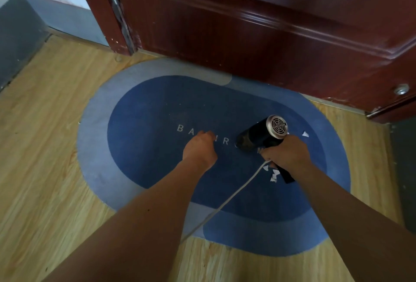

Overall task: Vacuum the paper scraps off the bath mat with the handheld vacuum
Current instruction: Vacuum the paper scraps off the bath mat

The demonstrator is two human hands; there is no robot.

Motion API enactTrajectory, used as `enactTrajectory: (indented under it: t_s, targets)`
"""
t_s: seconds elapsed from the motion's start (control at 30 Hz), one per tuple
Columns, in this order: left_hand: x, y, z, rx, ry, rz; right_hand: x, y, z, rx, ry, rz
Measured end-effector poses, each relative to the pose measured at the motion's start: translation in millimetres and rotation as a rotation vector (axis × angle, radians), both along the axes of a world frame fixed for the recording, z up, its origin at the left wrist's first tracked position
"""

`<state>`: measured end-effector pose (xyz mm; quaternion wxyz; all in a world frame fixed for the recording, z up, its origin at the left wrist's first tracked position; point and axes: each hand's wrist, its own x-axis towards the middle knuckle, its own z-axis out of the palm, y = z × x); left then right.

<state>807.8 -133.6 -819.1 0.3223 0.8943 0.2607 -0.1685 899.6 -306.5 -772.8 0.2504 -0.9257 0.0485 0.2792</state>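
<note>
So the bath mat lay on the wood floor, right up against the door. The paper scraps left were all on its right side: a little cluster under the right hand, plus one scrap just past it.

Thing is, the handheld vacuum pointed the other way. Its body ran from the rear grille at upper right down to the nozzle at lower left, touching or nearly touching the mat's middle. I'd say the nozzle needed swinging back right, toward the person.

The right hand was wrapped tight around the handle, white cord trailing from it. The left hand rested on the mat by the lettering, fingers curled under. Couldn't tell if it pinched anything.
</note>
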Motion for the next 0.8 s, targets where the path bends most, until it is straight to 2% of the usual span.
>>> enactTrajectory:
  t_s: [0.33, 0.8]
  targets:
    - [5, -27, 16, 0.042, 0.019, -0.139, -12, -44, 6, -0.022, 0.019, 0.006]
    - [14, -64, 33, 0.107, 0.041, -0.289, -22, -96, 11, -0.162, 0.015, 0.009]
